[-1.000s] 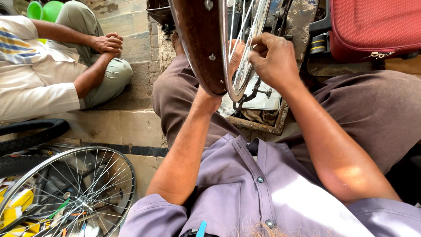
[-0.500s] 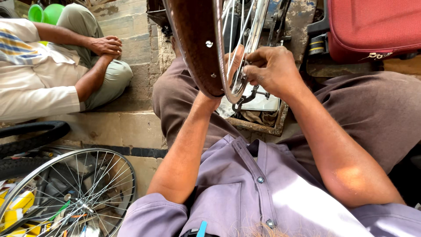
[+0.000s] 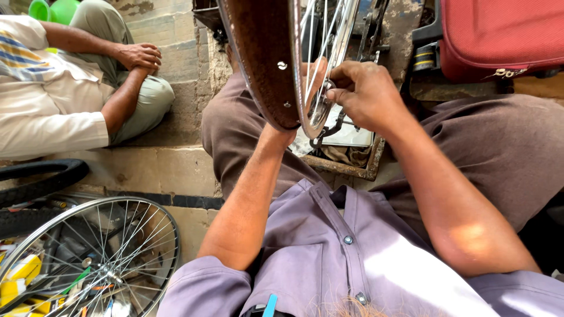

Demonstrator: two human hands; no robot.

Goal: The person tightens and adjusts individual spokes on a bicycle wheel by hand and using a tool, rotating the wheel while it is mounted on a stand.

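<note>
Brown-lined, the wheel rim [image 3: 264, 64] stands upright over my lap; my left hand [image 3: 308, 79] reaches behind it, grip hidden, I cannot tell. My right hand [image 3: 367, 94] pinches a small spoke tool [image 3: 326, 94] closed at the spokes [image 3: 329, 35].

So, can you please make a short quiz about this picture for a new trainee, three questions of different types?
1. True or false: the right hand is at the spokes of the wheel held up in front of the person.
2. Multiple choice: what lies at the lower left? A) a second spoked wheel B) a ladder C) a bucket of water
3. Fill in: the case at the upper right is ____ in colour.

Key:
1. True; the left hand is mostly hidden behind the rim.
2. A, the second spoked wheel.
3. Red, the red case.
</note>
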